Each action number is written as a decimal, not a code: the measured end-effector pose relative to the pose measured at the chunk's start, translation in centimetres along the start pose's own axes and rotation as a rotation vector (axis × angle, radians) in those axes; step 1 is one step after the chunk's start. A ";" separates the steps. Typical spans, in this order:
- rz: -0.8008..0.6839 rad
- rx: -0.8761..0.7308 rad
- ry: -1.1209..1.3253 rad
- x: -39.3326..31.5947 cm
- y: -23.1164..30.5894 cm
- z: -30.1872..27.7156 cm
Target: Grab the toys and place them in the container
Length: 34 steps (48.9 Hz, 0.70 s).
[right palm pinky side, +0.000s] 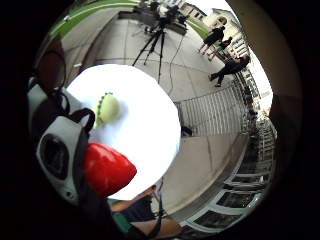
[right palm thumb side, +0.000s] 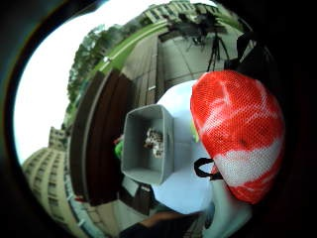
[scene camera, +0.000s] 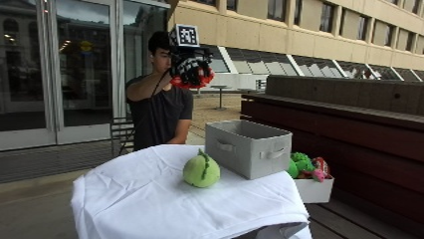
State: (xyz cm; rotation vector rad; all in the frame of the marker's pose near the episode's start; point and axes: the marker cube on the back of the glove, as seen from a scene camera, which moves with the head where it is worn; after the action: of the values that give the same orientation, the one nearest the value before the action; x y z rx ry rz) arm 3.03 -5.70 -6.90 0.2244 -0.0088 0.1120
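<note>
My gloved right hand [scene camera: 190, 67] is raised to head height, well above the table, and grips a red and white toy [scene camera: 196, 83]. That red toy [right palm thumb side: 237, 129] fills much of the thumb side palm view and shows as a red lump [right palm pinky side: 107, 170] in the other palm view. A green round plush toy [scene camera: 201, 171] [right palm pinky side: 107, 109] lies on the white tablecloth [scene camera: 139, 194] just left of the grey fabric container [scene camera: 248, 152]. Inside the container [right palm thumb side: 134, 146] lies one small speckled toy [right palm thumb side: 154, 140].
A white box [scene camera: 313, 190] holding several colourful toys [scene camera: 303, 166] sits low at the table's right side. A dark wooden bench and wall [scene camera: 351, 124] run behind it. The person stands behind the table's far left edge.
</note>
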 end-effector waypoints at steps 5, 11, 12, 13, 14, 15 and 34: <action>-0.063 0.015 0.019 -5.5 0.6 -1.2; -0.132 0.051 0.093 -11.7 2.1 -2.4; -0.142 0.052 0.096 -12.5 2.3 -2.5; -0.151 0.053 0.096 -13.4 2.5 -2.6; -0.160 0.054 0.093 -14.3 2.7 -2.7; -0.169 0.054 0.088 -15.2 3.0 -2.7; -0.264 -0.005 -0.028 -24.8 6.8 1.8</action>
State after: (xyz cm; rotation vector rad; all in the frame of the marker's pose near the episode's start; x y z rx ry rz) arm -22.38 -2.20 -4.16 0.2200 -0.0073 -0.1540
